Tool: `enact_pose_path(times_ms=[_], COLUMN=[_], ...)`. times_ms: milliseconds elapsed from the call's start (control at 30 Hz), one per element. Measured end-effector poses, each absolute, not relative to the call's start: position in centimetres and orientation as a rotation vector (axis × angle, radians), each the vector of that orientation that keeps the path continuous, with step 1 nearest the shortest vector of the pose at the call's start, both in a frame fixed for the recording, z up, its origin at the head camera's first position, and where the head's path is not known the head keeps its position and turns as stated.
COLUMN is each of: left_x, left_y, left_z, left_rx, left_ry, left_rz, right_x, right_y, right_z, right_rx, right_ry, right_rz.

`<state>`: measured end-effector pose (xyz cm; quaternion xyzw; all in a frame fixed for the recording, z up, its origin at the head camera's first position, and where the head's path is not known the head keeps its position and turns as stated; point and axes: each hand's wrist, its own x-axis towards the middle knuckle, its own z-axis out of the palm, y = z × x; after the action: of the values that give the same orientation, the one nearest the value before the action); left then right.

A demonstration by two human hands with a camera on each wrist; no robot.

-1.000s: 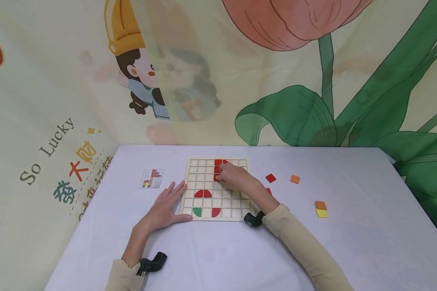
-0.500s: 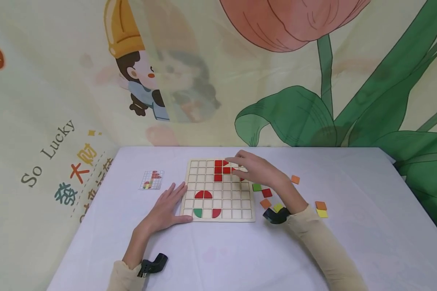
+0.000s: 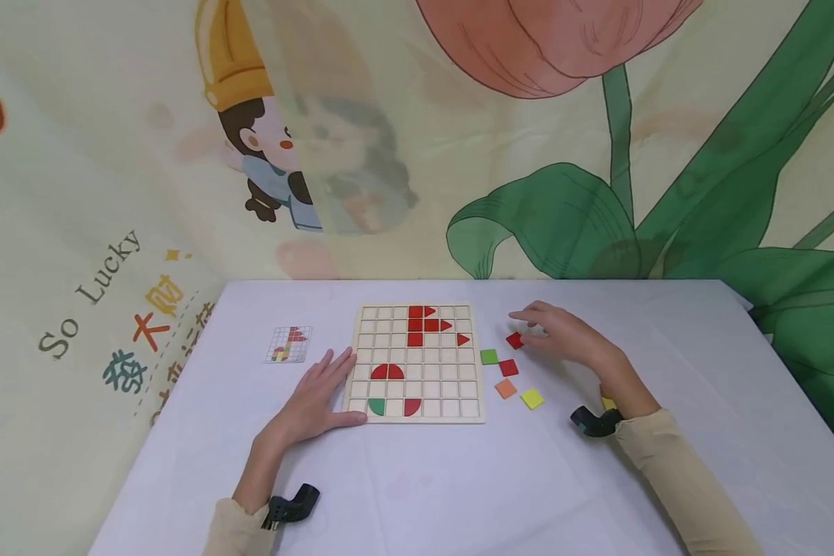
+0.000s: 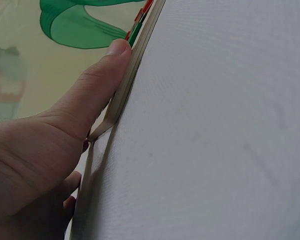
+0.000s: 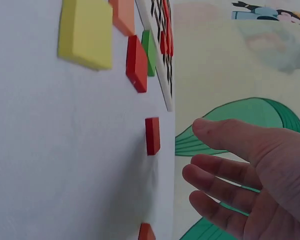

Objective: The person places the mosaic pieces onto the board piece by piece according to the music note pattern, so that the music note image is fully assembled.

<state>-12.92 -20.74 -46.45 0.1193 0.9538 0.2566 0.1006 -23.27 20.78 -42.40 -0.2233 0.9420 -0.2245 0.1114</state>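
A pale wooden grid board [image 3: 452, 386] lies on the white table. On it are red square tiles [image 3: 415, 325], several red triangles [image 3: 463, 340], red quarter-circles [image 3: 388, 372] and a green quarter-circle [image 3: 377, 407]. My left hand [image 3: 313, 395] rests at the board's left side with fingers spread. In the left wrist view, its thumb [image 4: 97, 80] lies on the board's edge near a corner. Right of the board, my right hand [image 3: 566, 333] hovers with extended, slightly bent fingers, holding nothing. Just by its thumb is a loose red square tile [image 3: 513, 340], apart from the hand in the right wrist view.
Beside the board lie loose square tiles: green [image 3: 489, 357], red [image 3: 508, 367], orange [image 3: 506, 388] and yellow [image 3: 532, 398]. Another yellow tile [image 3: 608, 403] is partly behind the right wrist. A small pattern card [image 3: 289, 344] lies left of the board. A printed cloth hangs behind the table.
My right hand has left the red tiles at the board's top and moved right, to the loose red tile. Red triangles it covered now show. The left hand stays in place.
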Motion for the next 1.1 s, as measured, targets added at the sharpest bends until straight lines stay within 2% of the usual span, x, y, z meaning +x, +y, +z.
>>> enact_pose_path(times_ms=[267,1100], left_x=[-13.2,-13.0], left_y=[-20.6,-21.0], left_z=[-46.3,-46.7], left_rx=[0.376,0.387], left_ry=[2.828,2.821], left_rz=[0.744,0.762], right_x=[-23.6,-23.3], right_y=[21.7,20.4], right_z=[-42.9,-44.2], right_rx=[-0.651,-0.720], right_ry=[2.760,2.686], right_rz=[-0.693,-0.641])
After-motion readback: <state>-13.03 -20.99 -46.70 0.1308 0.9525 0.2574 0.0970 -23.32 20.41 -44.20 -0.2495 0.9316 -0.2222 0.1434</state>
